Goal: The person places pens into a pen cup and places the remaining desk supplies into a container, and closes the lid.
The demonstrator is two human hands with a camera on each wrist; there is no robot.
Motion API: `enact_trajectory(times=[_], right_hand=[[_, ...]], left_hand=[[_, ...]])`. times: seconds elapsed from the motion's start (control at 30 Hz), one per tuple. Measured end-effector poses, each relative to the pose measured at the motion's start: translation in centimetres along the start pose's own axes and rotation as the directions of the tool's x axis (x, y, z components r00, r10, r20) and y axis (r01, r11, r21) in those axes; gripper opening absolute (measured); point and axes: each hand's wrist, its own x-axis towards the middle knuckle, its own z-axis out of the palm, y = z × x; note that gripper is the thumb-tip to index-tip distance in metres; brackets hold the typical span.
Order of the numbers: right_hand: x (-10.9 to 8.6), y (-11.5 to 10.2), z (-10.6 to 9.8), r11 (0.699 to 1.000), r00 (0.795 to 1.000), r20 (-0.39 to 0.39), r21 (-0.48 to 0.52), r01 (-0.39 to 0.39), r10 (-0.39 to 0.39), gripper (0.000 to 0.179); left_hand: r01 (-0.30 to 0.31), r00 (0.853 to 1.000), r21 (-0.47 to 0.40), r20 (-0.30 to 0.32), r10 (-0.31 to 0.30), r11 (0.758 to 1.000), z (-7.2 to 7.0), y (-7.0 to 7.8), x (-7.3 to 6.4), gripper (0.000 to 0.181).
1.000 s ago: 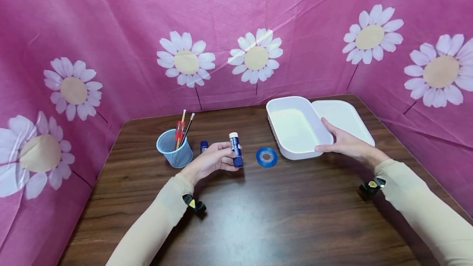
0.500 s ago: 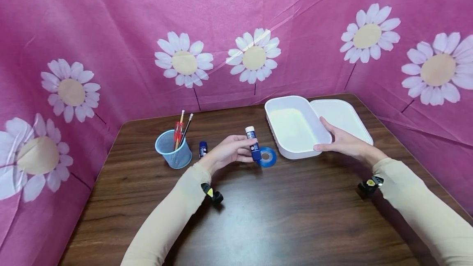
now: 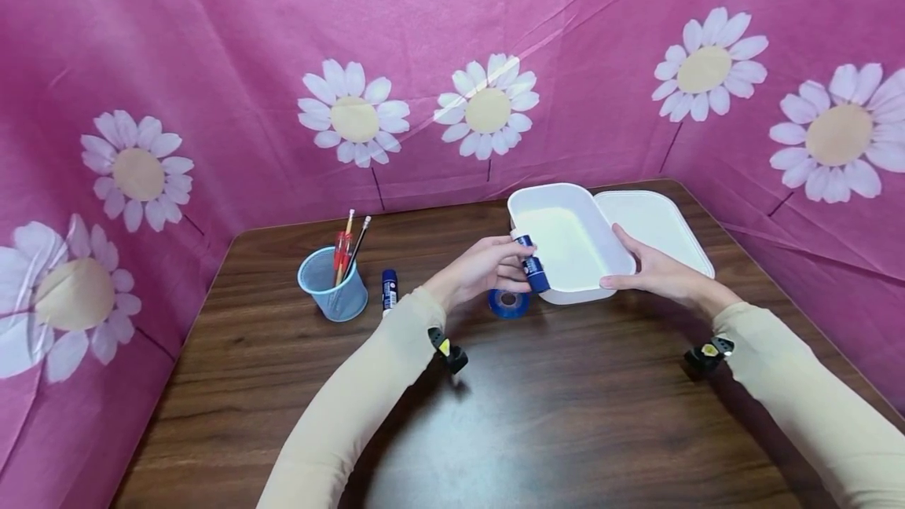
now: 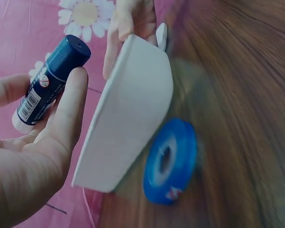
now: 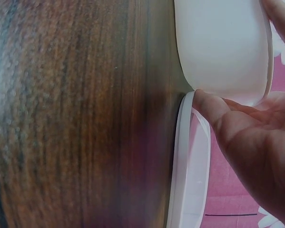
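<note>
My left hand [image 3: 481, 269] pinches a dark blue glue stick [image 3: 533, 269] with a white end, tilted, at the left front rim of a white plastic container [image 3: 576, 298]. In the left wrist view the glue stick [image 4: 42, 90] lies between thumb and fingers, above the table. My right hand [image 3: 661, 269] holds the container at its right front corner. From the right wrist, fingers show against the container's outer wall [image 5: 223, 47]. Inside, the container shows only its bare bottom. A blue tape roll [image 4: 171, 161] lies flat beside it, partly below the left hand.
A white lid [image 3: 657, 226] lies on the table right of the container, partly behind the right hand. At left stand a blue mesh cup [image 3: 335, 301] with pens and pencils and another glue stick [image 3: 390, 289]. A pink flowered curtain [image 3: 424, 38] surrounds the table.
My left hand has carried the glue stick rightward, past the tape roll to the container's rim, tilting it further. The right hand has stayed at the container's corner.
</note>
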Motion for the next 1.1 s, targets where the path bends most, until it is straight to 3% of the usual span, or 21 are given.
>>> enact_trajectory(times=[0.23, 0.4, 0.6, 0.83, 1.1], right_hand=[[0.1, 0.0, 0.0, 1.0, 1.0, 0.0, -0.019, -0.019, 0.019, 0.113], [0.1, 0.0, 0.0, 1.0, 1.0, 0.006, -0.006, -0.024, 0.024, 0.113], [0.1, -0.1, 0.1, 1.0, 1.0, 0.012, -0.004, -0.021, 0.021, 0.113], [-0.2, -0.3, 0.0, 1.0, 1.0, 0.01, -0.022, -0.02, 0.02, 0.112], [-0.1, -0.4, 0.0, 0.999, 0.999, 0.01, -0.029, -0.041, 0.041, 0.111]], left_hand=[[0.032, 0.999, 0.052, 0.008, -0.032, 0.998, 1.6, 2.4, 1.8, 0.044], [0.024, 0.999, 0.141, 0.025, -0.028, 0.99, 2.3, 4.4, 3.1, 0.044], [-0.006, 1.0, 0.195, 0.028, 0.0, 0.981, 2.8, 6.0, 4.3, 0.025], [-0.009, 1.0, 0.287, 0.008, 0.007, 0.958, 3.4, 6.7, 6.4, 0.031], [0.031, 0.998, 0.273, -0.055, -0.016, 0.962, 3.8, 6.0, 8.8, 0.044]])
